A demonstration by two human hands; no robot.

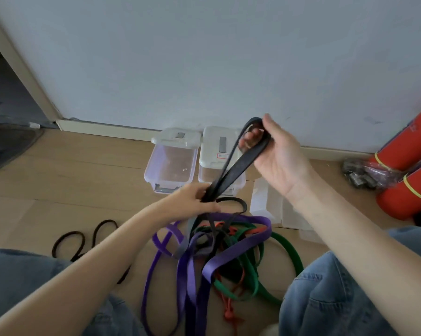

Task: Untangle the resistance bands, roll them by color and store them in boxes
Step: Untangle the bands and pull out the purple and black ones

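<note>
A black resistance band [238,166] is stretched in the air between my hands. My right hand [277,156] holds its upper loop, fingers curled through it. Lower down, my left hand [192,200] grips the same band just above the pile. On the floor between my knees lies a tangle of purple bands [214,260], green bands [289,253], thin red-orange bands [231,304] and more black band. Two clear plastic boxes stand by the wall: the left box [170,166] looks empty, the right box [218,151] is partly hidden behind the band.
Thin dark loop bands [71,243] lie on the wooden floor at the left. Clear plastic lids or trays [262,202] sit right of the boxes. Red rolled mats [405,166] and a bag of grey items [359,173] stand at the right wall. A doorway opens at far left.
</note>
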